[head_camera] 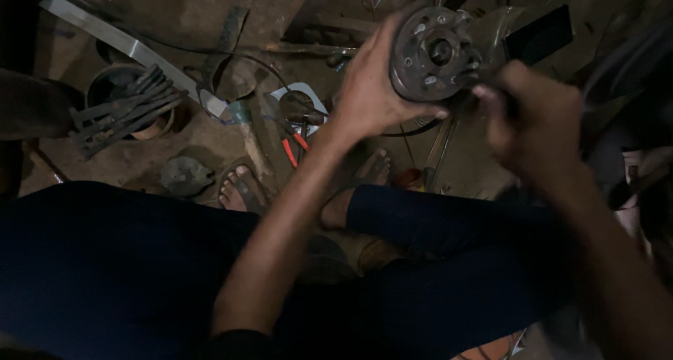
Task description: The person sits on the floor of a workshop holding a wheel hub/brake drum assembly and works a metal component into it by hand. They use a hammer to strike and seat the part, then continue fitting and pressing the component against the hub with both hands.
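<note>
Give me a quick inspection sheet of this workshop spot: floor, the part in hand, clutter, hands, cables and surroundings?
Surface: bare dirt floor, dusty and dim.
Job's things: round metal hub with a centre hole and studs, held up above the knees.
Clutter: bundle of flat metal bars over a round tin, red-handled pliers, a metal strip, a round disc by the foot.
Grippers: left hand grips the hub's rim; right hand is blurred at its right edge, what it holds cannot be told.
Cables: dark cable curving across the floor.
Surroundings: person sits, bare feet in sandals.
</note>
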